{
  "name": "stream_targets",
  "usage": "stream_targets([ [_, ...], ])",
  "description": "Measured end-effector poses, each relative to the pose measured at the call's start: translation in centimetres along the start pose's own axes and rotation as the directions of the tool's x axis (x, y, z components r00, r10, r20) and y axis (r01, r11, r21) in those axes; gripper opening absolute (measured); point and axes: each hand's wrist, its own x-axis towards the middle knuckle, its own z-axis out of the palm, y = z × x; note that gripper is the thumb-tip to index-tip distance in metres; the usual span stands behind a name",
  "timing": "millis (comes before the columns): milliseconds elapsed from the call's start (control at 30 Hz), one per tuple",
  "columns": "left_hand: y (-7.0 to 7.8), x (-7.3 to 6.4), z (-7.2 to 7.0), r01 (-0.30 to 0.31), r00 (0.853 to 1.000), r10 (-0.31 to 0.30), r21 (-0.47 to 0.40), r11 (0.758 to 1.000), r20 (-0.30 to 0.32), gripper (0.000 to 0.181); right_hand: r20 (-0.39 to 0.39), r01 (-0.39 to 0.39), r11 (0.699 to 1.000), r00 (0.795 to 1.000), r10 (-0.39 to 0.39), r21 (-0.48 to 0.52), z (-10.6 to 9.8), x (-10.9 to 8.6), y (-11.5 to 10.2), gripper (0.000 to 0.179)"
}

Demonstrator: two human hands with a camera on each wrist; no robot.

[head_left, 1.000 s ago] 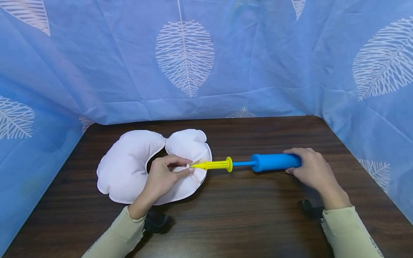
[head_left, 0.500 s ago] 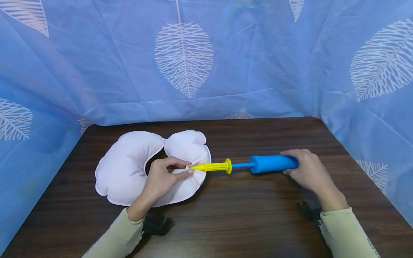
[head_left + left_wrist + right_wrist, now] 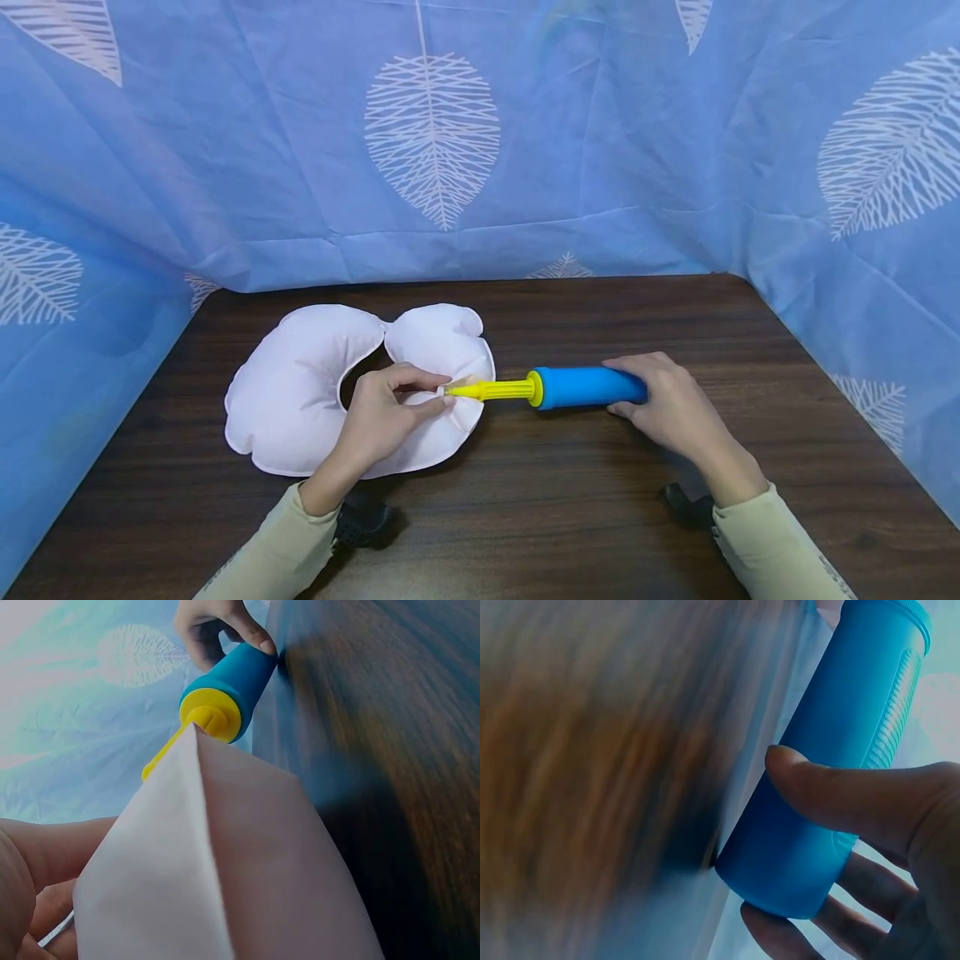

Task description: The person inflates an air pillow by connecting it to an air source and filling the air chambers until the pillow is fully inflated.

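A white U-shaped inflatable neck pillow [image 3: 288, 392], puffed up with creased edges, lies on the left part of the table. On its right lobe my left hand [image 3: 375, 417] pinches the small valve [image 3: 442, 390] between thumb and fingers, where the yellow nozzle [image 3: 495, 389] of a hand pump ends. The pump's blue barrel [image 3: 585, 387] sits right against the yellow flange, its rod out of sight. My right hand [image 3: 671, 404] grips the barrel's far end; the right wrist view shows the thumb across the blue barrel [image 3: 810, 750] and fingers curled behind.
A dark wood-grain table [image 3: 570, 517] carries everything. Blue cloth [image 3: 600, 150] with white leaf prints hangs behind it and along both sides. Black wrist cameras [image 3: 363, 521] sit under each sleeve.
My right hand has pushed the blue barrel left, and the blue rod that showed between barrel and yellow flange has gone inside. My left hand stays at the valve.
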Motion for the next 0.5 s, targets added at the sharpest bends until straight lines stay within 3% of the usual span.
stream_targets([
  [200,-0.1,0.0,0.1,0.003,1.000,-0.003,0.008,1.000,0.006,0.019,0.012,-0.044,0.999,0.999,0.044,-0.006,-0.8,-0.2,1.4,0.053],
  [500,-0.1,0.1,0.0,0.017,1.000,-0.017,0.000,1.000,-0.005,0.019,-0.030,-0.161,0.985,0.987,0.160,-0.054,-2.7,-1.0,5.4,0.053],
])
